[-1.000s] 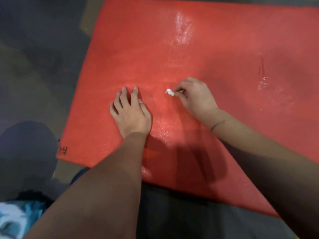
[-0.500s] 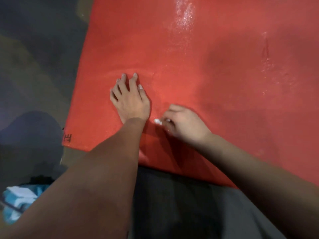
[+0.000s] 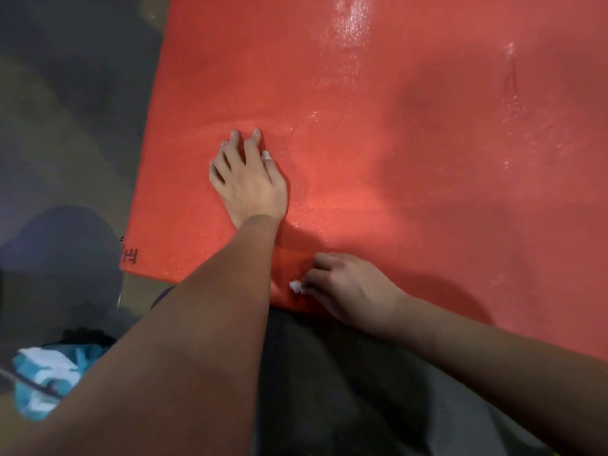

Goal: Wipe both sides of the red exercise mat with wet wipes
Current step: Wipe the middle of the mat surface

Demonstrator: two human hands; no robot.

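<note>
Shows the red exercise mat [image 3: 427, 159] lying flat on the floor [image 3: 65, 110], its near edge just in front of the person's lap and one corner, bearing a black mark [image 3: 131, 256], at lower left.

Shows the left hand [image 3: 248, 182] resting palm-down on the mat near that corner, fingers straight and slightly spread, holding nothing; apparently steadies the mat.

Shows the right hand [image 3: 348, 287] at the near edge, fingers curled and pinching a small white wad of wet wipe [image 3: 295, 286] against the red face.

Note the glossy wet sheen [image 3: 353, 24] over the far and middle parts of the upper face, with scattered glints toward the right.

Suggests, on that evidence, an upper face largely wiped, with the near strip beside the lap as the step in hand.

Leaves the underside wholly hidden against the floor; cannot tell whether clean or not.

Points, by judgement, to roughly half the task or less as done: finish the near edge, turn the mat over, then wipe the second side, probably with a fresh wipe given so small a wad.

Note also a blurred blue-and-white packet [image 3: 42, 376] on the floor at lower left, possibly the wipe pack; cannot tell for certain.
</note>
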